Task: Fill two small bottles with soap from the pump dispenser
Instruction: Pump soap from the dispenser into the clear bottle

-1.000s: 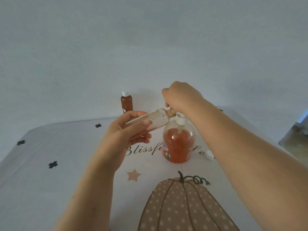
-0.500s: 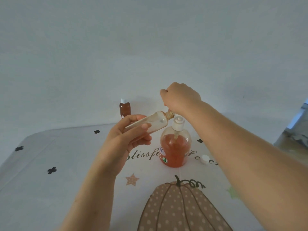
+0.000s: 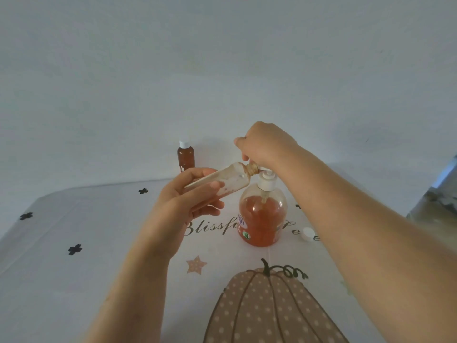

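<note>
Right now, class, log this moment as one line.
left hand: holds small bottle tilted; right hand: grips pump dispenser; second bottle: filled, capped

Open tablecloth (image 3: 74, 280) at left; capped bottle (image 3: 186, 158), dispenser (image 3: 262, 219) and loose cap (image 3: 308, 234) obstruct mid-table.

A plain pale wall (image 3: 222, 70) is seen across the whole far side, softly and evenly lit, with faint shadows cast on it towards the right. A table (image 3: 49, 293) is set against it and covered by a light cloth (image 3: 103, 226), printed with small black crosses (image 3: 75, 249) on the left, a pink star (image 3: 196, 264), dark script lettering (image 3: 207, 227) and a large dotted pumpkin (image 3: 267, 313) at the near edge. At the right edge a mottled floor (image 3: 435, 214) and a bright bluish strip (image 3: 448, 174) can be made out
</note>
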A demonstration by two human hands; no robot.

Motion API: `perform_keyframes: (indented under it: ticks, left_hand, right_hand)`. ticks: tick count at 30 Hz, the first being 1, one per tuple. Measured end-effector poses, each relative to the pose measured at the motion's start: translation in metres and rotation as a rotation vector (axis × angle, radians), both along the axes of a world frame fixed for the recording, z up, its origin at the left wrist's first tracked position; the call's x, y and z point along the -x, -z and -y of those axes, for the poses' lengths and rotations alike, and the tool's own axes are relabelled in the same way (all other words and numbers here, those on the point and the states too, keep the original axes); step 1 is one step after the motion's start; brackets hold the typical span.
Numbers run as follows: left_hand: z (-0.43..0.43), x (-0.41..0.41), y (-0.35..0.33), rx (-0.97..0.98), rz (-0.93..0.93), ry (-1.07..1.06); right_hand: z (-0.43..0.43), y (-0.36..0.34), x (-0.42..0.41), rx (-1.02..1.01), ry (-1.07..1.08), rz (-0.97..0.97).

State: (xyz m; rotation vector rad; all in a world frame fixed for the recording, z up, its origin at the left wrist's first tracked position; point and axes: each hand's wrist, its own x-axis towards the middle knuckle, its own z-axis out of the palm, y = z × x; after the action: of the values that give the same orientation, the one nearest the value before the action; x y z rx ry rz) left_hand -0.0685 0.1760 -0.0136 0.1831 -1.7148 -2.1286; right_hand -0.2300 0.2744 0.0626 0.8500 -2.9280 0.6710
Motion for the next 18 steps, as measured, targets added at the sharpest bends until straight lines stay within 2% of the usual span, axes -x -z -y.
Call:
perform_keyframes:
  ticks: [18]
  left_hand:
    - [-0.002, 0.003, 0.003, -0.09, 0.009, 0.002]
  right_hand:
    - [-0.001, 0.006, -0.001, 0.01, 0.032, 0.015]
